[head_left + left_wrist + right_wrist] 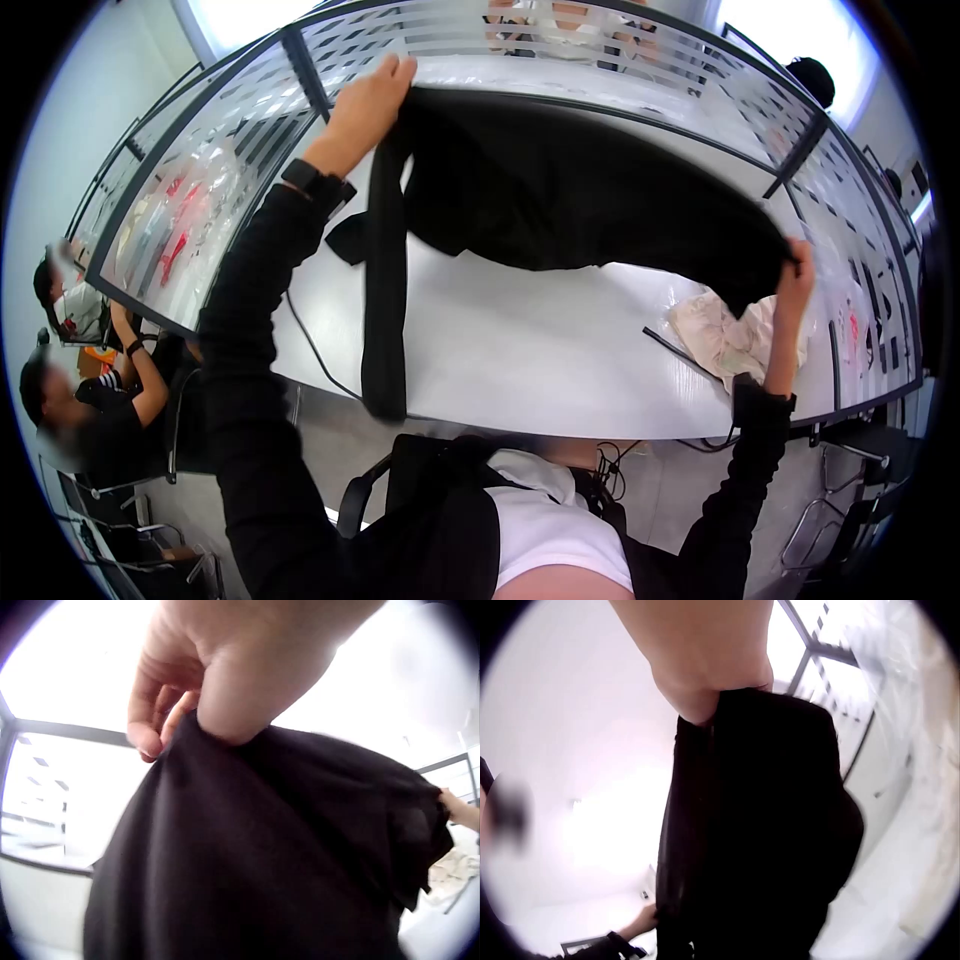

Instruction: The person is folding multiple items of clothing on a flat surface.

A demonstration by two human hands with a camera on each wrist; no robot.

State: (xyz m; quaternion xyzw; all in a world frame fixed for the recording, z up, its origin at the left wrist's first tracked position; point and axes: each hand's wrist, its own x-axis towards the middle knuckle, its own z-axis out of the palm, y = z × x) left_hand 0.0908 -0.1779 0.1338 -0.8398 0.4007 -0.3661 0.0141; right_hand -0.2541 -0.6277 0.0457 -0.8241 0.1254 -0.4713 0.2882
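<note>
Black garment (580, 190) is up in the air over the white table (500, 350), stretched between both hands. Starting left: the left hand (370, 105) is up toward the far left corner, thumb and fingers pinching the fabric. Then one long strip (385, 300) just dangles toward the near edge. Crumpled cream cloth (700, 335) sits near the right edge, and past it the right hand (795, 285) pinches the garment's other end.

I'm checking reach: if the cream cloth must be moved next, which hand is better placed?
Probably the right hand: it is much nearer the cream cloth than the left hand. Both grip the black cloth, so the right would likely need to let go first.
</note>
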